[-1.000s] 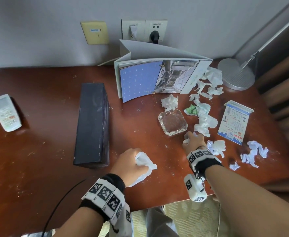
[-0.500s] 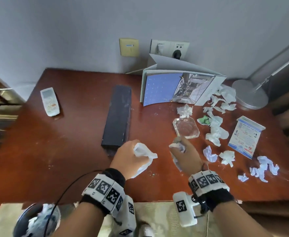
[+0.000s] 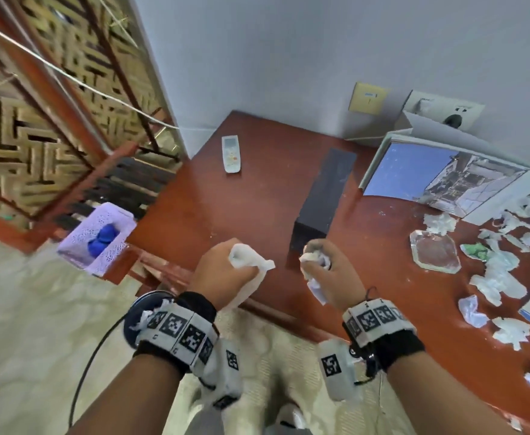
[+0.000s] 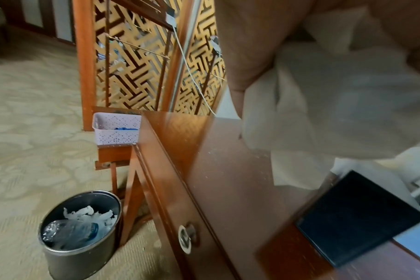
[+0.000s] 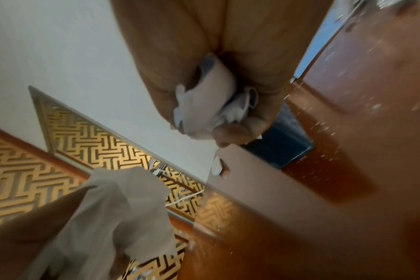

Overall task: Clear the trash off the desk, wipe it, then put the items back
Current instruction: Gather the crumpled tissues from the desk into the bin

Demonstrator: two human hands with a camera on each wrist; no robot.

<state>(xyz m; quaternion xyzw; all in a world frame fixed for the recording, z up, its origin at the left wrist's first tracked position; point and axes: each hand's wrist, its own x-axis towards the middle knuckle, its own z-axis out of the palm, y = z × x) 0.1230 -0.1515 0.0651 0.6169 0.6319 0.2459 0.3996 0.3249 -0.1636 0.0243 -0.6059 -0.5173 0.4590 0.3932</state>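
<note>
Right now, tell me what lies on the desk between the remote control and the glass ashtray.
The long black box lies between them, lengthwise across that stretch. Around it the desk is bare wood from remote control to glass ashtray. The head view shows this.

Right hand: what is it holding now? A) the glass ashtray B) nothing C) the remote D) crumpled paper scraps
D: the right hand grips crumpled paper scraps in its curled fingers; the remote and the ashtray lie untouched on the desk.
</note>
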